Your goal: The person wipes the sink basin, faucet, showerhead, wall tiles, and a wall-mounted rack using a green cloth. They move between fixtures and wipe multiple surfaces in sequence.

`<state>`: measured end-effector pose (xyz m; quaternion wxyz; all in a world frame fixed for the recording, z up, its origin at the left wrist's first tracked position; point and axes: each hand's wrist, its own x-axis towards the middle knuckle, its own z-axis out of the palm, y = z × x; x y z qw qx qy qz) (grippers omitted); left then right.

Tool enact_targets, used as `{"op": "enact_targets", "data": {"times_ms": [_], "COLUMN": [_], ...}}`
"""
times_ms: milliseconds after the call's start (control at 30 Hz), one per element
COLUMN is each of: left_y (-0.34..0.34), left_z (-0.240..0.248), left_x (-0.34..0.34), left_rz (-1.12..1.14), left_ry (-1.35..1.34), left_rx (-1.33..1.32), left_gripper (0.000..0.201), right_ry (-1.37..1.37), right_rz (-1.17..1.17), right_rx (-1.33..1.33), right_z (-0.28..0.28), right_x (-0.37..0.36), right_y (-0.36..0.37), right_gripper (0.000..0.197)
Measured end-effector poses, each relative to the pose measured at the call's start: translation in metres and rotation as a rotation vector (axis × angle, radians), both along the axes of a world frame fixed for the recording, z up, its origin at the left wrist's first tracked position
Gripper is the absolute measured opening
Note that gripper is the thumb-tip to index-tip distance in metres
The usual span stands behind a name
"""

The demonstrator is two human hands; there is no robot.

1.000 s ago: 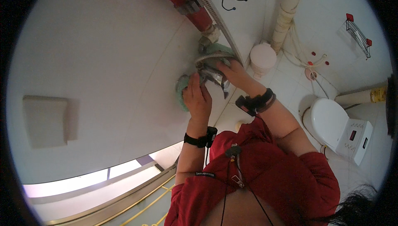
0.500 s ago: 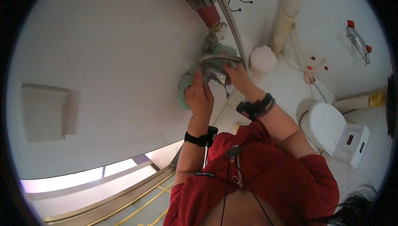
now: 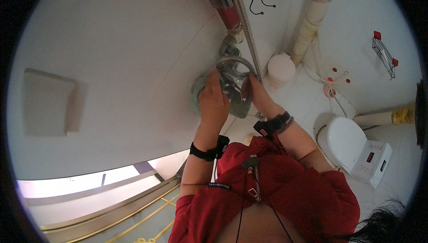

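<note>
A chrome shower mixer tap (image 3: 232, 77) sits on the wall in front of me, with a looped metal hose (image 3: 236, 59) over it. My left hand (image 3: 213, 100) is closed on a pale green cloth (image 3: 198, 92), which bulges out at the hand's left side. More of the cloth shows under the tap, between my two hands. On the tap's right side is my right hand (image 3: 262, 96), its fingers curled by the tap and the lower part of the cloth. Its fingertips are partly hidden behind the tap.
A red pipe (image 3: 228, 16) and a long shower hose (image 3: 243, 13) run above the tap. Farther right stand a pinkish lidded bin (image 3: 281, 66) and a white toilet (image 3: 345, 136). Black hooks (image 3: 272, 5) and a wire rack (image 3: 384, 55) hang on walls. A pale box (image 3: 48, 102) juts out at left.
The cloth's right part has gone from behind the top of the tap to beneath it. My right hand has shifted lower and slightly right; my left hand stays beside the tap.
</note>
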<state>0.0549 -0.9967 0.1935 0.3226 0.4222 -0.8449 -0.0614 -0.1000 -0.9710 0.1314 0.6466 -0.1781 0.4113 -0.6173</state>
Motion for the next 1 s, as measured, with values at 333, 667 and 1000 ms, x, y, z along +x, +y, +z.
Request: {"op": "enact_targets", "data": {"times_ms": [333,667,1000], "left_y": [0.000,0.002,0.004], "left_z": [-0.008,-0.021,-0.061], "left_x": [0.026,0.028,0.028], "left_rz": [0.084,0.110,0.304], "left_ry": [-0.082,0.159,0.485], "left_rx": [-0.247,-0.255,-0.106], "left_gripper": [0.040,0.028,0.017], "right_ry": [-0.109,-0.247,-0.156], "right_rz": [0.152,0.231,0.205], "right_rx": [0.006,-0.091,-0.016], "right_z": [-0.018,-0.027,-0.031], "right_x": [-0.004,-0.007,-0.017], "right_y": [0.033,0.041,0.046], "right_gripper": [0.041,0.045,0.049]}}
